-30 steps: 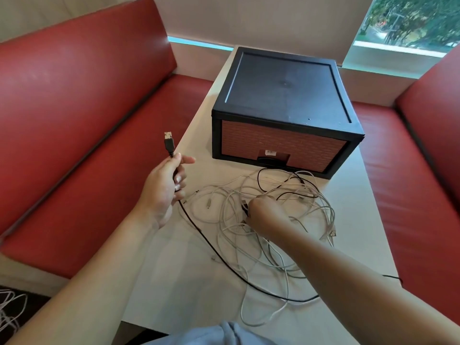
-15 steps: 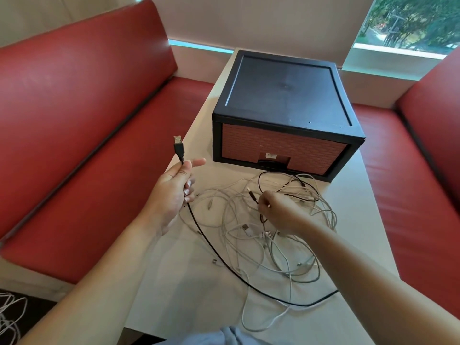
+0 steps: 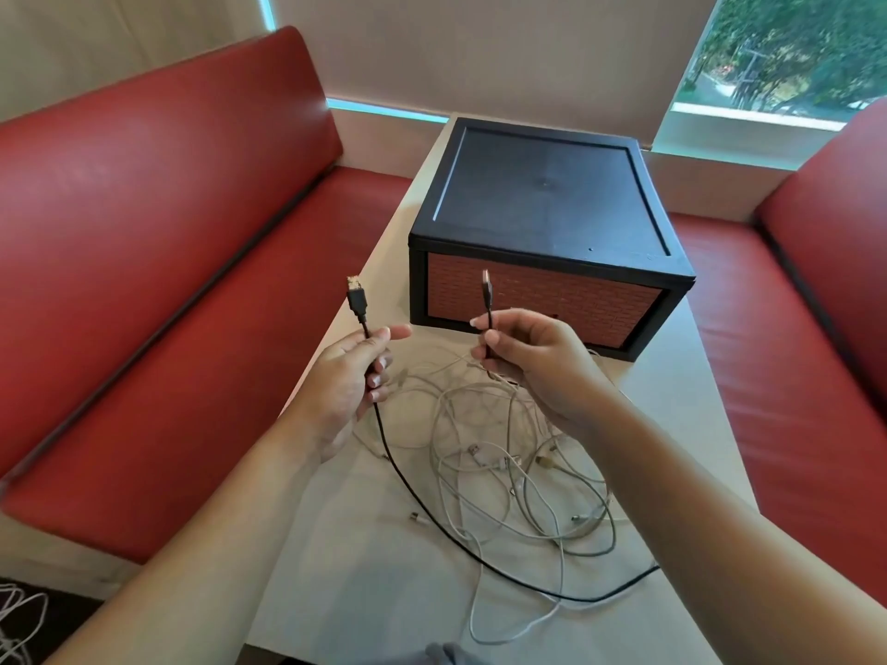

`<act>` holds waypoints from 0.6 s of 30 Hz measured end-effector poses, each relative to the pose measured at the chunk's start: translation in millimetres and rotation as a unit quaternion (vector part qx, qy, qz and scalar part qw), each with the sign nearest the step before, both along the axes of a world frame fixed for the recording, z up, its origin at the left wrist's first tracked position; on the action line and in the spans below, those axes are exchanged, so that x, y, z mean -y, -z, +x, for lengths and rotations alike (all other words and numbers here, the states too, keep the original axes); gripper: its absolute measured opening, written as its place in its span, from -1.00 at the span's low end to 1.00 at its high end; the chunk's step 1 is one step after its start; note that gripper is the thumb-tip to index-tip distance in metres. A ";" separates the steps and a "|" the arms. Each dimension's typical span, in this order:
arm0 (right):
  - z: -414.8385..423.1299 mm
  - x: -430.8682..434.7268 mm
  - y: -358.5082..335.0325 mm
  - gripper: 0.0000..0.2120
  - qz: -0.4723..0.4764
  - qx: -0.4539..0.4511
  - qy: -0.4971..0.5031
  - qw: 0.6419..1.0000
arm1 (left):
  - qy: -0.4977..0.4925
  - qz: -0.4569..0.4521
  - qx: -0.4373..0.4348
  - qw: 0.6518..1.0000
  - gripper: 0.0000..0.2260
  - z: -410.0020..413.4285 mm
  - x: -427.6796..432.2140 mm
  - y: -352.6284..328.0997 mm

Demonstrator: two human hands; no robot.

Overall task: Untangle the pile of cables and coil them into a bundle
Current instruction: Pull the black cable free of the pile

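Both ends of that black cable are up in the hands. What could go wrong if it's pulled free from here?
The black cable, held by the left hand and right hand, crosses the white cables on the table; lifting it may drag them along or tighten the tangle. One white loop lies close to the table's near edge and could slide off if tugged.

One head-worn, wide-angle view, looking forward and down.
It looks from above the near end of the desk [image 3: 365, 583] along its length, close over both forearms [image 3: 201, 535]; the black box [image 3: 547, 194] sits mid-frame, red seats [image 3: 168, 232] flank it, a window [image 3: 787, 55] closes the far end.
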State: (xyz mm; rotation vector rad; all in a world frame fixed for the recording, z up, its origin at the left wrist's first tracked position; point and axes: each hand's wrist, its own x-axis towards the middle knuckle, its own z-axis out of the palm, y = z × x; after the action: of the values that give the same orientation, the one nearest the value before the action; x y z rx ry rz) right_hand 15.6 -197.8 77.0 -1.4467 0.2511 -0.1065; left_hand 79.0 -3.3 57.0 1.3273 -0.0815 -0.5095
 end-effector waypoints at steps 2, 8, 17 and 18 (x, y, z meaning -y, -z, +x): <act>-0.3 -5.5 -13.7 -0.86 -0.054 0.031 0.000 0.998 | 0.003 -0.018 -0.008 1.000 -0.74 -1.3 2.1 -2.1; -2.9 -34.8 -22.3 -0.87 -0.085 0.054 -0.022 0.995 | 0.024 -0.037 -0.008 0.999 -0.69 -6.0 8.8 -11.1; 0.3 -64.3 6.2 -0.91 -0.026 0.053 -0.019 0.998 | 0.061 -0.017 -0.005 0.998 -0.74 -12.9 15.1 -14.0; 0.7 -65.0 7.0 -0.93 -0.025 0.057 -0.017 0.998 | 0.057 -0.003 0.006 0.998 -0.76 -13.5 16.1 -13.7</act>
State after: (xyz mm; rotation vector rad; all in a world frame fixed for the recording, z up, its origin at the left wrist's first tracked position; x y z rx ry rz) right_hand 16.3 -132.8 70.0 -1.4888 0.1309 -0.1674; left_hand 65.6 -19.4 70.7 1.3253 -0.1703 -0.5972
